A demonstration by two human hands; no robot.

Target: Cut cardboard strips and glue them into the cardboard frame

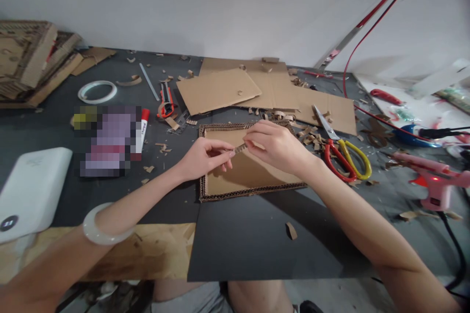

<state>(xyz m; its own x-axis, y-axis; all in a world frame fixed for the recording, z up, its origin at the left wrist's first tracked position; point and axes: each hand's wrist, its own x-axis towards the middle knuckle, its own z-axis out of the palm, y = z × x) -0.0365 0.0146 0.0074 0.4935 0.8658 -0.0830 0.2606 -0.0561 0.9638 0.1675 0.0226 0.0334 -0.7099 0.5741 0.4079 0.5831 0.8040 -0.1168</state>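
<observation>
A small strip of corrugated cardboard [240, 148] is pinched between both hands, above a shallow cardboard tray [235, 192] with corrugated edging. My left hand [207, 157] grips the strip's left end between thumb and fingers. On the other end, the closed fingertips of my right hand [273, 144] hold it from above. The tray lies flat on the dark table, its right side partly hidden by my right hand and forearm.
Red-and-yellow scissors [341, 154] and a pink glue gun [436, 181] lie right. Cardboard sheets [220, 90] and scraps sit behind the tray. Leftward are an orange cutter [166, 100], a marker [143, 129], a tape roll [97, 92] and a white power bank [35, 190].
</observation>
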